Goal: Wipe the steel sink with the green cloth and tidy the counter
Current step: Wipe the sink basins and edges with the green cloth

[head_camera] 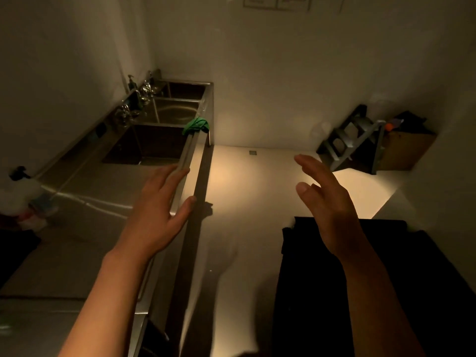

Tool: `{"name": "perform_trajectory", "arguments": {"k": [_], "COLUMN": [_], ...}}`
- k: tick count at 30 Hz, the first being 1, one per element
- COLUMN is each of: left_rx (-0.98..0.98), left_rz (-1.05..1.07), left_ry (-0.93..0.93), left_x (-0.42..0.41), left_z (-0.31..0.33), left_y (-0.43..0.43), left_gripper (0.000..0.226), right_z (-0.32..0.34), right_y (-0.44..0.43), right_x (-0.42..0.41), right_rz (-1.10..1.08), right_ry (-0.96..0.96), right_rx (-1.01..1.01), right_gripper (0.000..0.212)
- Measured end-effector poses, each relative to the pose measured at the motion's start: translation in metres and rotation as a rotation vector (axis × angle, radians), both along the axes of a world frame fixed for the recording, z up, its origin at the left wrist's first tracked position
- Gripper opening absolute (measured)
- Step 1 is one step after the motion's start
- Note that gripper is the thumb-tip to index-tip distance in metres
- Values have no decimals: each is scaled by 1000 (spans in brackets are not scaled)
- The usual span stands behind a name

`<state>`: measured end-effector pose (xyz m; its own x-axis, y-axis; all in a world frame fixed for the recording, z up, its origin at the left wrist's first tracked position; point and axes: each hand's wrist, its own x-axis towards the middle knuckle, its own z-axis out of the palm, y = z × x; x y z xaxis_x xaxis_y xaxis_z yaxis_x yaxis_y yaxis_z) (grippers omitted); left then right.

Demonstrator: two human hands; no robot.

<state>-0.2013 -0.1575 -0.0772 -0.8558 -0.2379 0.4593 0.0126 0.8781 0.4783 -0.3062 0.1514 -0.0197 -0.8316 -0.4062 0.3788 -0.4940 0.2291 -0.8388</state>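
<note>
A long steel sink with three basins runs along the left wall in dim light. The green cloth lies bunched on the sink's front rim, between the near and middle basins. My left hand is stretched out flat above the steel counter near its front edge, fingers straight, holding nothing. My right hand is raised over the floor to the right of the counter, fingers straight and empty. Both hands are well short of the cloth.
Taps and a soap dispenser stand along the sink's back. A spray bottle and blurred items sit at the counter's left end. A grey step stool and a cardboard box stand in the far right corner.
</note>
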Motion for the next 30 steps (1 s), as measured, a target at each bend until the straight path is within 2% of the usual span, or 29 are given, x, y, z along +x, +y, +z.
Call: {"name": "perform_trajectory", "arguments": {"k": [7,14,21,30], "left_rx": [53,130,168,191], "left_rz": [47,87,113,159], "left_ry": [5,-28,-56,-113], "left_x": [-58,-103,-160,-270], "left_z": [-11,-18,-29,-26], "left_y": [-70,-109,-136,-157], "left_gripper": [63,64,67,67], "right_z": [-5,-9,-20,-36], "right_y": [-82,-125,-156,-189], "right_x": [-69,-119,-188,-312], "right_rz": [21,25,45,86], "right_ry": [44,15,-24,-63], "right_rx": [60,98,98,84], "right_gripper": [80,59,60,58]}}
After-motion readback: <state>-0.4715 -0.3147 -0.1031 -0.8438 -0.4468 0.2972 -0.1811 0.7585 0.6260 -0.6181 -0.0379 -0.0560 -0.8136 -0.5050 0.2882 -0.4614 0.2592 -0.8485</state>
